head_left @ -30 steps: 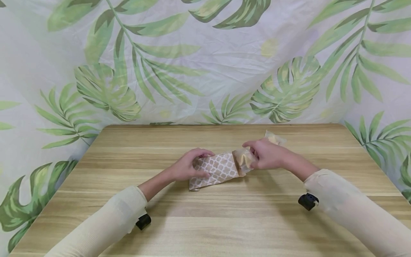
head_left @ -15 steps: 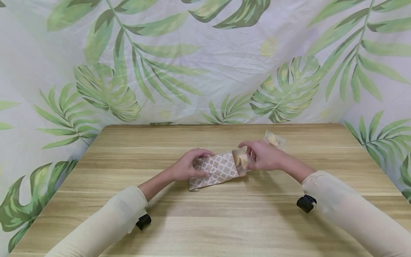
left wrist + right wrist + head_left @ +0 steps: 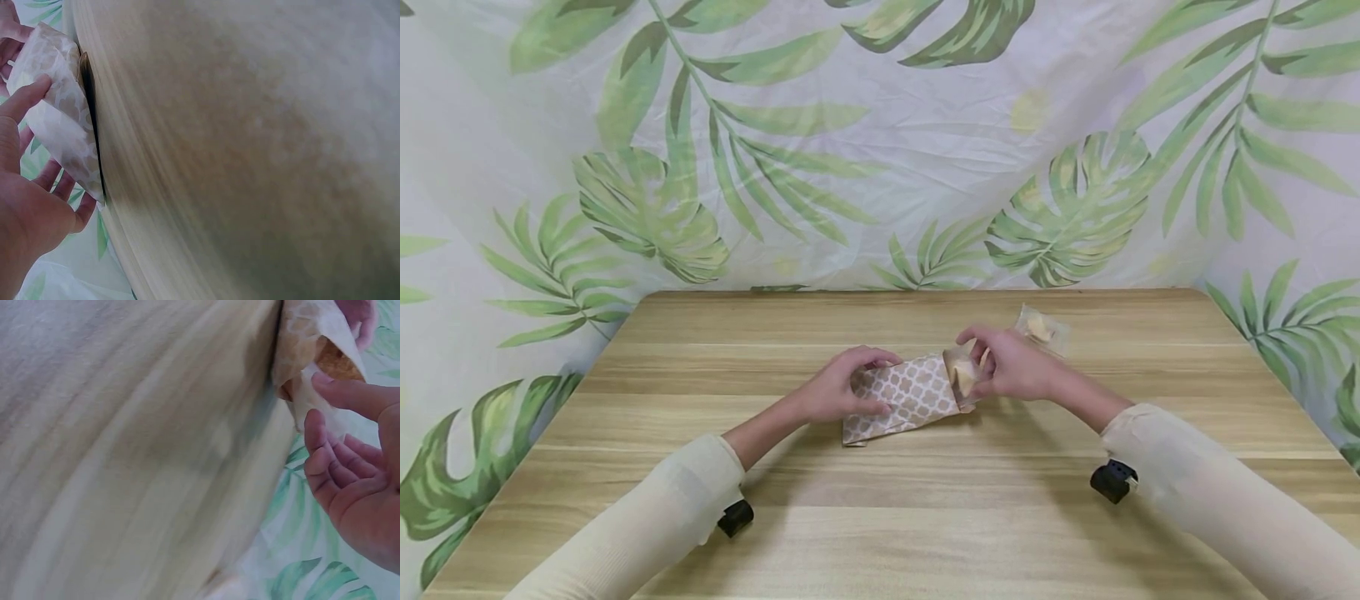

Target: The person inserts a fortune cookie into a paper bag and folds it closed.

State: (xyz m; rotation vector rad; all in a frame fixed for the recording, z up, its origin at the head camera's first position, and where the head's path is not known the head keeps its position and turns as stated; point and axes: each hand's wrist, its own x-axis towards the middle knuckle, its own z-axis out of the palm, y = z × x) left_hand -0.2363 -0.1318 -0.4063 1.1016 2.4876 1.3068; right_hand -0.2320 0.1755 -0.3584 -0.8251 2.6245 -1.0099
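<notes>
Lying on its side near the middle of the wooden counter [image 3: 925,517] is a brown paper bag [image 3: 910,396] printed with a white lattice pattern, its open mouth turned to the person's right. The left hand [image 3: 842,392] grips the closed end, thumb on one face and fingers curled round the other, as the left wrist view also shows. The right hand [image 3: 1011,367] is at the mouth, its fingers bent and pinching a wrapped pastry [image 3: 964,377] that sits partly inside the opening; the right wrist view shows golden crumb behind clear film, with fingertips [image 3: 325,381] on the wrapper. A second wrapped pastry [image 3: 1041,327] lies on the counter just behind the right hand. Both arms wear cream sleeves [image 3: 647,525], and a leaf-patterned cloth [image 3: 880,142] hangs behind the counter.
</notes>
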